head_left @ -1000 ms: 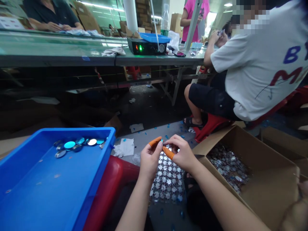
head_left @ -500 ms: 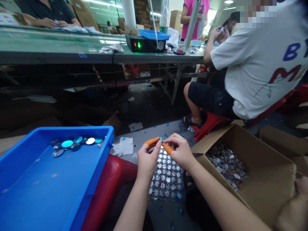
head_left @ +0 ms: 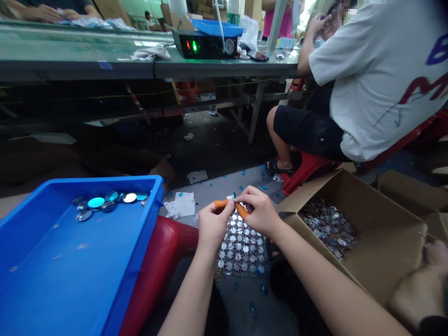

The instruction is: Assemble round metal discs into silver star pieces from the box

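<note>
My left hand [head_left: 213,226], with an orange cover on a finger, pinches a small thin disc [head_left: 234,195] held on edge. A bluish glint shows on the disc; most of it is hidden by fingertips. My right hand [head_left: 259,212], also with an orange finger cover, meets the left at the disc, thumb and finger closed against its edge. Below both hands lie rows of silvery, notched flat pieces [head_left: 241,254]. To the left, a blue tray [head_left: 84,261] carries several round discs [head_left: 96,203], some silvery and some bright blue.
The blue tray rests by a red stool [head_left: 168,238]. At right stands an open cardboard box [head_left: 381,252] of small shiny pieces, with another person's arm [head_left: 416,289] beside it. A seated person [head_left: 357,88] is ahead right. A long workbench [head_left: 105,67] crosses the back.
My view has tipped down slightly, so the bench sits higher in the picture. Both hands keep their pinch on the disc. The other person's arm at lower right reaches further into view.
</note>
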Available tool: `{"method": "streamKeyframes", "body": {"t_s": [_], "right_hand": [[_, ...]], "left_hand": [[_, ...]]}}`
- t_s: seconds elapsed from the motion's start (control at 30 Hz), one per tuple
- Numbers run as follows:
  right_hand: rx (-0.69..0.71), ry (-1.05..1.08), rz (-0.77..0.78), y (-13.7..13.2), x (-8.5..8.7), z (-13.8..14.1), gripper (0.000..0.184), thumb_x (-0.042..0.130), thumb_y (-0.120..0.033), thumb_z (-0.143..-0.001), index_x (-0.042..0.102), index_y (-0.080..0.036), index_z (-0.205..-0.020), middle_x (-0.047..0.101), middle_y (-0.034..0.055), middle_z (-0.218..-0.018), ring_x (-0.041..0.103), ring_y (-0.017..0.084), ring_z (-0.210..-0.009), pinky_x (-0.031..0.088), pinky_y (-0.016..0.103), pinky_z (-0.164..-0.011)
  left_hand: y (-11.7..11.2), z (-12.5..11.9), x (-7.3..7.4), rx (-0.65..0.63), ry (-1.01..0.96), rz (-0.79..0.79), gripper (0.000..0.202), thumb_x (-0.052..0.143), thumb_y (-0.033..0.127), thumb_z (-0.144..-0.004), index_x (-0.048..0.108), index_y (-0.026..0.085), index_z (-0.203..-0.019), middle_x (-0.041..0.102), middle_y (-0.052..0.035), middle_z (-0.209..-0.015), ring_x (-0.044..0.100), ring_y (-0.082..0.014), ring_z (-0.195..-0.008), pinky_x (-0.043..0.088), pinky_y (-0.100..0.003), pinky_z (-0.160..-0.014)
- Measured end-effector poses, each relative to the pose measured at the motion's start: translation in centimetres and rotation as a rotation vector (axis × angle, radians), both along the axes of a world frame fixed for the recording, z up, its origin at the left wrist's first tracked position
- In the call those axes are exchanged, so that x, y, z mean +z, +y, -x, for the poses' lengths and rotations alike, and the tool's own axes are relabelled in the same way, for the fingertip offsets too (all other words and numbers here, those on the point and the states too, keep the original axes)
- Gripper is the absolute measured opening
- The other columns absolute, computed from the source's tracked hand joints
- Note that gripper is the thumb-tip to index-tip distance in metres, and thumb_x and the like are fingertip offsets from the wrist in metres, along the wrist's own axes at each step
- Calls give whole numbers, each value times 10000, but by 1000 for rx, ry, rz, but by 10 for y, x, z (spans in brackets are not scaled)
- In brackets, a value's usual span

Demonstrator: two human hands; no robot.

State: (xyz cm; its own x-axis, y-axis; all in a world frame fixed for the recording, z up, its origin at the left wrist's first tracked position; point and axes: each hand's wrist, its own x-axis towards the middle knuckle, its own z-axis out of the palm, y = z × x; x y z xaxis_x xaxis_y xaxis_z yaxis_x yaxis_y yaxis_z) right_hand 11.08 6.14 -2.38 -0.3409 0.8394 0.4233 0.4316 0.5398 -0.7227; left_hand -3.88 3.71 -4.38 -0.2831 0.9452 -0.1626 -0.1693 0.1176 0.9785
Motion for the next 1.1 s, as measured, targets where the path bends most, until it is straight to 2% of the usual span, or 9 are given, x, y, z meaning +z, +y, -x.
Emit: {"method": "streamKeyframes", "body": {"t_s": [0.13, 0.3, 0.47, 0.73, 1.1], "right_hand": [[7, -23, -16, -1, -4, 1, 210, 617, -46, -786, 717, -190, -903, 578, 30, -854, 449, 107, -618, 359, 249, -545], [1, -15, -4, 0, -6, 2, 188, 631, -65, -796, 721, -191, -902, 570, 26, -843, 448, 104, -609, 357, 249, -541], [-8, 12, 21, 1, -6, 1, 206, 658, -55, -767, 726, -187, -910, 571, 19, -845, 455, 94, -597, 364, 244, -537], [-49, 8, 52, 6, -6, -3, 230, 659, -42, -732, 727, -186, -898, 574, 17, -841, 458, 91, -581, 368, 241, -524], [-38, -121, 14, 2, -3, -5, 242, 646, -40, -742, 729, -193, -911, 590, 21, -855, 482, 104, -628, 371, 238, -556]], "left_hand": [[-1, -3, 1, 37, 187, -20, 301, 779, 422, -744, 749, 130, -811, 733, -77, -771, 671, -200, -748, 514, -294, -718], [-3, -6, 1, 82, 301, -71, 242, 742, 388, -770, 725, 147, -785, 717, -59, -769, 654, -190, -723, 503, -290, -697], [-4, -5, 1, 94, 314, -87, 230, 739, 376, -775, 720, 148, -795, 709, -61, -783, 654, -195, -731, 510, -299, -702], [-3, -5, 4, 21, 213, -159, 274, 762, 406, -804, 763, 155, -913, 731, -95, -931, 694, -219, -880, 553, -314, -820], [-2, -4, 5, 9, 362, -106, 234, 754, 390, -797, 762, 162, -852, 735, -76, -842, 694, -217, -791, 542, -312, -756]]}}
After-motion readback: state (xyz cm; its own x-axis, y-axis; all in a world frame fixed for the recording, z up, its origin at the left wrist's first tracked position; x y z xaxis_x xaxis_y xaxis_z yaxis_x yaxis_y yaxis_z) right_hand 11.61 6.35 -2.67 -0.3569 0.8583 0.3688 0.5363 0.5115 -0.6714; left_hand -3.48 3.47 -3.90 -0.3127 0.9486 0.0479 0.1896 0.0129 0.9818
